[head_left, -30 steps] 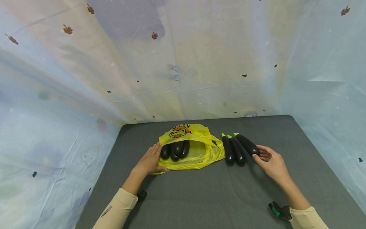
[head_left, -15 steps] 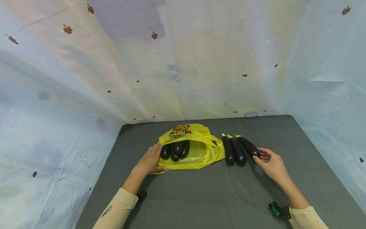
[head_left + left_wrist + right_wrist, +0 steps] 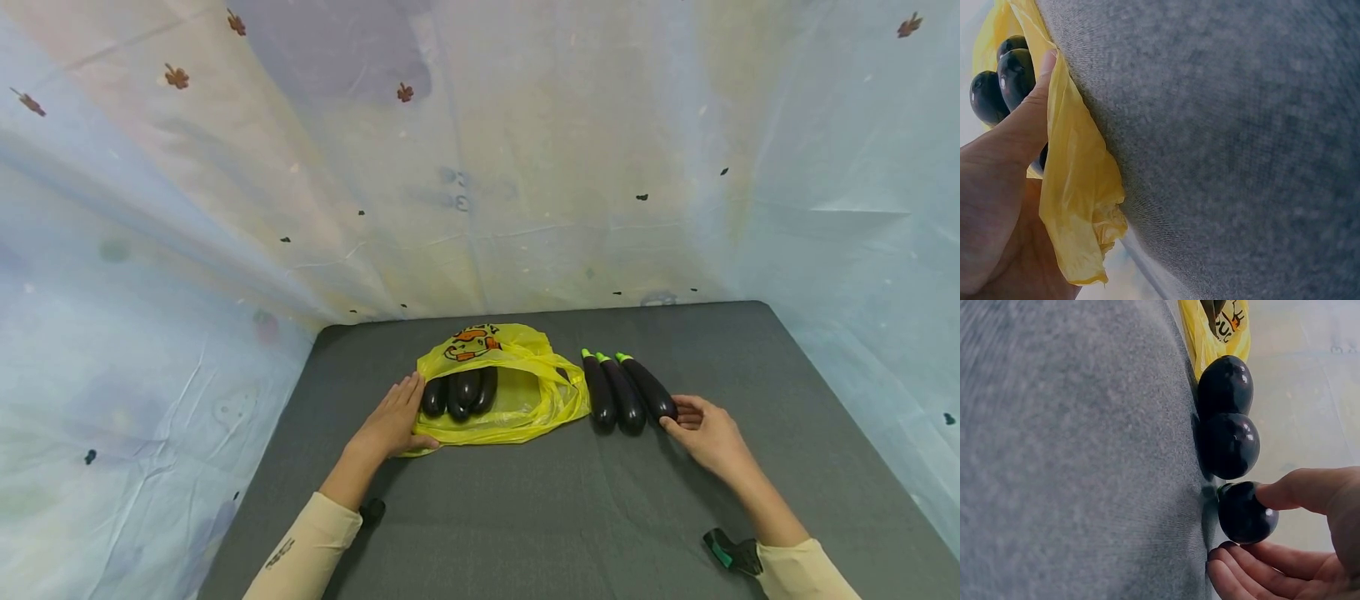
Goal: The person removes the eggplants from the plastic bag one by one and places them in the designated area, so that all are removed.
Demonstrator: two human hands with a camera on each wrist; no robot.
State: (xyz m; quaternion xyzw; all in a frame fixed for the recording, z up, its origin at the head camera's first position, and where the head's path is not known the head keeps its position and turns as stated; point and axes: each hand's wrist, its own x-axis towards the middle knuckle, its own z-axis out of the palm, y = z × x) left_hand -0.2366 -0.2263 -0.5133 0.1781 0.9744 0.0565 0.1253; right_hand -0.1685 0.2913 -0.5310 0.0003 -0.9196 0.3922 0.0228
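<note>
A yellow plastic bag (image 3: 517, 425) with a cartoon print lies on the dark grey table, its mouth facing me. Inside it are several dark eggplants (image 3: 467, 387), blunt ends outward. My left hand (image 3: 393, 418) rests along the bag's left edge, fingers straight and thumb spread; in the left wrist view the thumb partly goes behind the yellow film. To the right of the bag, two eggplants (image 3: 1230, 445) lie side by side with green stem ends pointing away. My right hand (image 3: 712, 433) pinches a third eggplant (image 3: 1247, 512) by its blunt end, between thumb and fingers, close beside them.
The grey cloth-covered table (image 3: 510, 525) has its far edge in front of a pale patterned plastic curtain (image 3: 525, 167). More curtain hangs along the left and right sides. Black straps (image 3: 731, 552) sit at the wrists.
The eggplant in my right hand has come down and swung slightly left, its blunt end now nearer the two beside it. The left hand and bag have stayed put.
</note>
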